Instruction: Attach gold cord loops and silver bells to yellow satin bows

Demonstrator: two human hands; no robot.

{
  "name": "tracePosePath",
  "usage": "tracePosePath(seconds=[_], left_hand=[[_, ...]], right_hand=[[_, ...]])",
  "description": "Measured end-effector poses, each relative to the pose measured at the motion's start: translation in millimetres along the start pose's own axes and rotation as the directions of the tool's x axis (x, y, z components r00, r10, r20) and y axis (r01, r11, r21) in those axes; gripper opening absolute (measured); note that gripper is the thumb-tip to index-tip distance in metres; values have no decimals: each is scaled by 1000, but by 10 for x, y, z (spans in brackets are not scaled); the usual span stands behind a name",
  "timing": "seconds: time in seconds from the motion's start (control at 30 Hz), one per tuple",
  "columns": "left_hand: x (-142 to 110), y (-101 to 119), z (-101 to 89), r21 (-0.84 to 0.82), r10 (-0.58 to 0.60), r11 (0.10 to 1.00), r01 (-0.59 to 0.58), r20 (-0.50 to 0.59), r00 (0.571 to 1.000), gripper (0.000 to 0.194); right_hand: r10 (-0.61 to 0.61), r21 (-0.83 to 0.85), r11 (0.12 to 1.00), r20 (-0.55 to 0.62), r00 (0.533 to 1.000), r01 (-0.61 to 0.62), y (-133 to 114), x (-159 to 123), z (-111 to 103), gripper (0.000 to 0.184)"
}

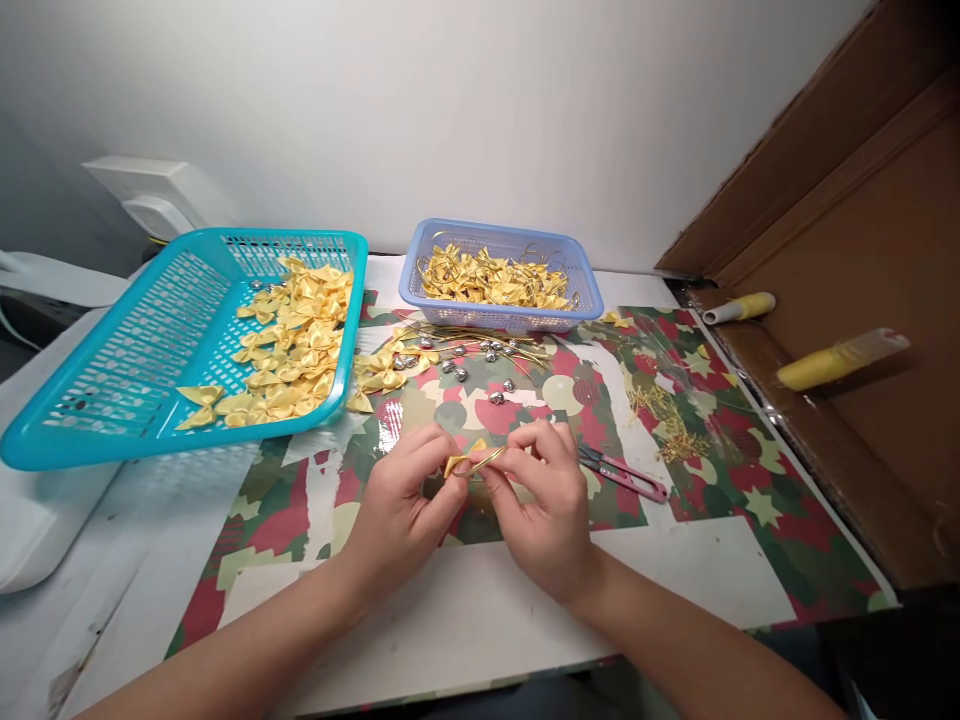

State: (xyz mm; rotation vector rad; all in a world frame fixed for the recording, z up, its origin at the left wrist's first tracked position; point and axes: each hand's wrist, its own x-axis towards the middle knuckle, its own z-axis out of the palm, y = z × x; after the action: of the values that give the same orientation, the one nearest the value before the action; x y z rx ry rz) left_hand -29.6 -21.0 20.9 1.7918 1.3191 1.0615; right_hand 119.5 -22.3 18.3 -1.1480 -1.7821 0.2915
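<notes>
"Bare hands at a worktable: the left hand [409, 490] pinches a yellow bow [454, 466] between thumb and curled fingers, near the front of the patterned sheet [750, 560]."

"And the right hand [540, 500]?"

"Drawn in just beside it, thumb and forefinger closed on a looped gold wire [491, 458] that crosses in front of the bow. Neither hand is spread; both work at the fingertips, raised over the sheet."

"Is the wire wound around the bow?"

"From here I can't make that out; the fingers cover too much of it."

"What lies beyond the hands?"

"Silver beads [496, 398], scattered singly and in small clusters, and behind them a sheaf of gold wires [480, 333] in front of a blue basket [501, 318]. That basket holds yellow bows with wires curling up among them."

"More bows on the left, I see."

"Yes, heaped along the right side of a teal basket [180, 447], which sits tilted, with a few loose bows [386, 372] on the sheet just outside its rim."

"And to the right?"

"Pink-handled snips [626, 474] lie just beyond the right hand, their tips hidden behind it. Past them, gold clippings [679, 435] are strewn across the sheet, and two yellow-wrapped tubes [832, 362] jut from the foot of a brown cardboard panel [862, 210]."
</notes>
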Motion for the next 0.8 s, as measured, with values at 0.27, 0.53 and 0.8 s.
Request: tracePosePath(seconds=[0.27,0.53,0.8], left_hand=[[101,-75,-63,-97,-122,988,123,17,992,29],[180,-126,-88,-164,-175,970,180,44,984,30],[224,-215,-78,-228,-187,954,196,60,981,24]], right_hand=[[4,358,933,-118,993,39,25,55,-127,20],[-44,586,797,-187,981,147,46,171,-301,17],[5,639,739,-319,948,211,-32,230,-495,16]])
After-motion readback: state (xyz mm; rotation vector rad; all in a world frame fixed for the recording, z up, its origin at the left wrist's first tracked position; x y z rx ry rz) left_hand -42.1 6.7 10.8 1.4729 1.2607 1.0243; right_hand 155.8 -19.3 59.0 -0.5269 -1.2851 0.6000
